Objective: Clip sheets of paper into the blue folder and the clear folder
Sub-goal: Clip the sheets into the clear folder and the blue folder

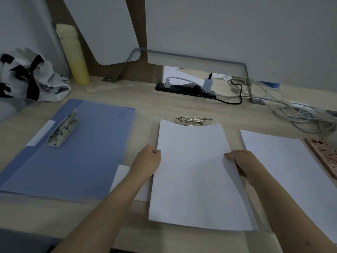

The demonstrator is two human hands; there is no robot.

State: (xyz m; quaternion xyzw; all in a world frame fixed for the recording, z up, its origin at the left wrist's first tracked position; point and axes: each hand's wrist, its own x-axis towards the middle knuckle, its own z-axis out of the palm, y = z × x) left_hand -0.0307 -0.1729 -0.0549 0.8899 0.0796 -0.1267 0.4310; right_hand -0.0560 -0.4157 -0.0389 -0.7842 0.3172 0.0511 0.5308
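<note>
A white sheet of paper (pixel 193 172) lies in front of me, held by both edges. My left hand (pixel 147 161) grips its left edge and my right hand (pixel 240 159) pinches its right edge. The sheet's top edge bows just below a metal clip (pixel 193 121), which belongs to the clear folder (pixel 144 143) lying flat on the desk; its outline is hard to see. The blue folder (pixel 76 152) lies open at the left with its metal clip (pixel 63 130) near its upper left. A stack of white paper (pixel 284 161) sits at the right.
A black power strip (pixel 184 90) with plugs and a tangle of grey cables (pixel 299 112) lie at the back right. A yellow roll (pixel 74 57) and a black-and-white bag (pixel 31 77) stand at the back left. A pinkish patterned object (pixel 326 157) lies at the right edge.
</note>
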